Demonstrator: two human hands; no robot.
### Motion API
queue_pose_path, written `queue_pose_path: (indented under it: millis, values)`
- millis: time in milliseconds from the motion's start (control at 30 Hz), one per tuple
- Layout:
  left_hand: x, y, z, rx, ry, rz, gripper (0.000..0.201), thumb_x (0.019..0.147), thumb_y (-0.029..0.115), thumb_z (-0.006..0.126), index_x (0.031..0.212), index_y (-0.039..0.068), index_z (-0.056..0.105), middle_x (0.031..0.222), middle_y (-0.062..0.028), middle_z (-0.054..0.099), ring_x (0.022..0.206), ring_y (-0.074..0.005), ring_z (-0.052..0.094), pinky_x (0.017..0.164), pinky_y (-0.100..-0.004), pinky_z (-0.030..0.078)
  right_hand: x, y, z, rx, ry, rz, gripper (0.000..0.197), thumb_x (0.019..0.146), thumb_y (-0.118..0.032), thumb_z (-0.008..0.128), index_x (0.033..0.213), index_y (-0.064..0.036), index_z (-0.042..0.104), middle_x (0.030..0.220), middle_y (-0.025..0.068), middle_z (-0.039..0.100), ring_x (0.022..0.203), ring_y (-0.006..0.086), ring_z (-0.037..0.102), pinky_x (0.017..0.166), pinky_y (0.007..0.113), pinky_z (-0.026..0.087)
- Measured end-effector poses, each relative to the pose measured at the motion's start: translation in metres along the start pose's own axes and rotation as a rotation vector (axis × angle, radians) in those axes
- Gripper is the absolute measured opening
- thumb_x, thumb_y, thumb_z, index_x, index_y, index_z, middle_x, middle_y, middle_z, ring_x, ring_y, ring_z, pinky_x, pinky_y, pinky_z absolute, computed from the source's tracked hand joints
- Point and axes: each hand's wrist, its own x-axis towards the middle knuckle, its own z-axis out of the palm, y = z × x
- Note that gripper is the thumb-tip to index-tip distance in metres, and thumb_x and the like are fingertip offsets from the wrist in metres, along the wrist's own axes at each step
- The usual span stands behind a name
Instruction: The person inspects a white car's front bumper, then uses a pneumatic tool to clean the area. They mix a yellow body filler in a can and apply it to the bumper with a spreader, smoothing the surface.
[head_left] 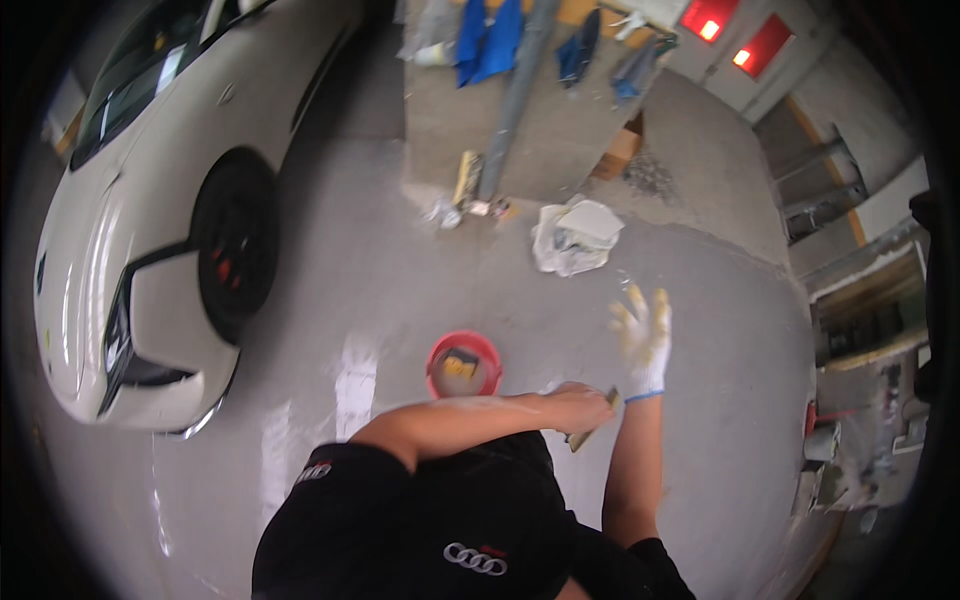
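Note:
My bare left hand [578, 408] reaches across in front of my body, its fingers closed around a narrow tan-and-brown bar [594, 424]. The bar tilts beside my right forearm; whether it touches that arm I cannot tell. Farther right, my right hand [642, 340] is raised in a white knitted glove with yellowish fingers and a blue cuff. Its fingers are spread and hold nothing. Left of my hands, a red bucket [432, 378] stands on the grey floor. A yellow-and-black block [460, 363] shows inside it.
A white car [150, 240] stands at the left, its front wheel turned. Ahead, a crumpled plastic-wrapped bundle [577, 236] lies on the floor near a wall with a grey pipe [515, 110] and hanging blue cloths [489, 42]. Equipment [870, 310] lines the right side.

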Motion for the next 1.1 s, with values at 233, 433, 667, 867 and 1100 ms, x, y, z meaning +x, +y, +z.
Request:
queue_pose_path:
  millis: [233,433,667,867,1100]
  values:
    - [-0.039,-0.141,-0.044,-0.284,0.587,-0.723,0.027,0.097,0.014,0.055,0.121,0.014,0.069,0.116,-0.0175,0.066,0.106,-0.0379,0.066,0.093,-0.0479,0.054,0.285,0.047,0.024,-0.294,0.033,-0.162,0.065,0.101,-0.018,0.068,0.158,-0.0049,0.038,0.139,0.0161,0.059,0.116,0.0226,0.064,0.093,0.035,0.057]
    - [-0.041,-0.17,-0.074,-0.227,0.999,-1.286,0.027,0.095,0.012,0.056,0.12,0.012,0.067,0.114,-0.0202,0.065,0.104,-0.0406,0.066,0.09,-0.0489,0.054,0.656,0.021,0.1,-0.142,-0.352,0.03,0.019,0.1,-0.021,0.064,0.114,-0.009,0.065,0.107,0.007,0.068,0.094,0.0236,0.069,0.081,0.036,0.06]
    - [0.054,-0.153,-0.108,-0.268,1.342,-1.677,0.03,0.094,0.015,0.051,0.115,0.011,0.072,0.098,-0.0202,0.067,0.099,-0.0372,0.067,0.09,-0.0476,0.053,0.943,-0.089,0.227,-0.269,0.031,-0.236,0.041,0.086,-0.027,0.087,0.104,0.005,0.069,0.098,0.0129,0.071,0.078,0.0245,0.069,0.069,0.038,0.059]
    - [0.149,-0.174,-0.12,-0.261,1.385,-1.706,0.029,0.095,0.019,0.051,0.115,0.013,0.073,0.108,-0.0199,0.064,0.101,-0.0384,0.066,0.091,-0.0488,0.052,0.989,-0.101,0.252,-0.398,0.044,-0.3,0.037,0.085,-0.028,0.086,0.105,0.0012,0.074,0.091,0.0091,0.072,0.077,0.0209,0.068,0.068,0.037,0.058]
    - [0.226,-0.2,-0.124,-0.311,1.385,-1.741,0.028,0.095,0.019,0.053,0.113,0.013,0.073,0.107,-0.0173,0.065,0.103,-0.0377,0.066,0.091,-0.0485,0.053,0.896,-0.15,0.237,-0.19,-0.2,-0.381,0.023,0.093,-0.007,0.071,0.115,-0.0022,0.072,0.095,0.0032,0.069,0.076,0.0133,0.06,0.069,0.027,0.052]
